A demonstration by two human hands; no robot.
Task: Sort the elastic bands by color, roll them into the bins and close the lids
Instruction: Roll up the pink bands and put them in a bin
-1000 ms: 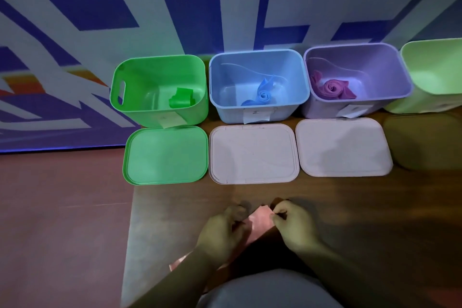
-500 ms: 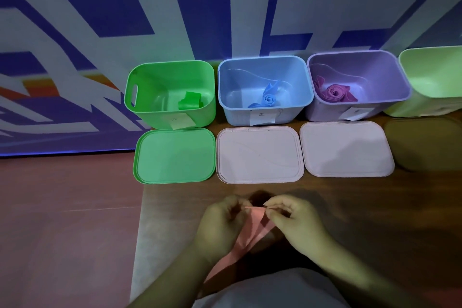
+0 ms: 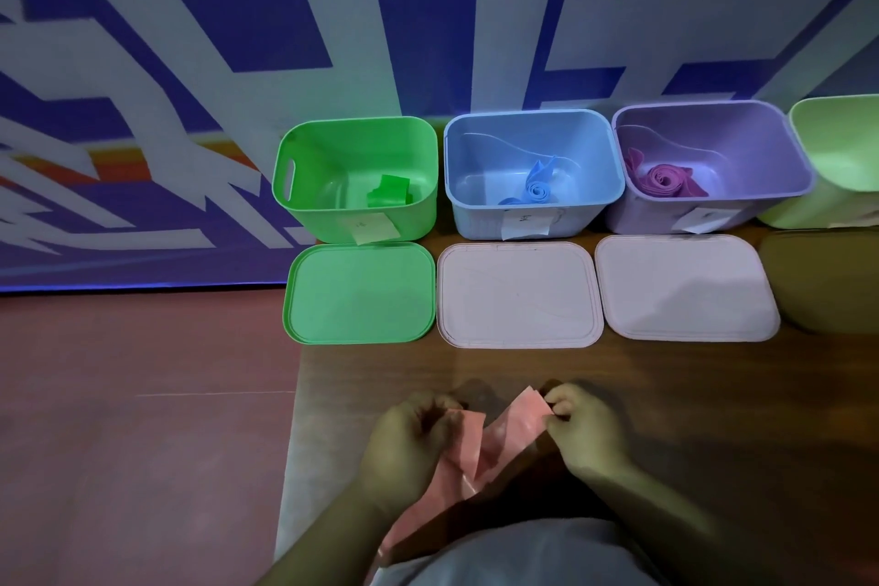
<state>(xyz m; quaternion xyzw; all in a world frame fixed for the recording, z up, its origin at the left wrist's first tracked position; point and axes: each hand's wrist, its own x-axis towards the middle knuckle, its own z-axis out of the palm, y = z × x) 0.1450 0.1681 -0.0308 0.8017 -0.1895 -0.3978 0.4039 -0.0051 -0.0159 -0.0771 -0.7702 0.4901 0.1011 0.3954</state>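
Left hand (image 3: 409, 438) and right hand (image 3: 587, 435) each pinch a part of the pink band (image 3: 504, 438), held well in front of the blue bin (image 3: 480, 219), nearer the person; the slack trails down toward the lap. Since half a second ago the hands have drawn apart, splitting the pinched ends. Judgement: band being straightened, roll not begun; the lid (image 3: 518, 295) before that bin lies off.
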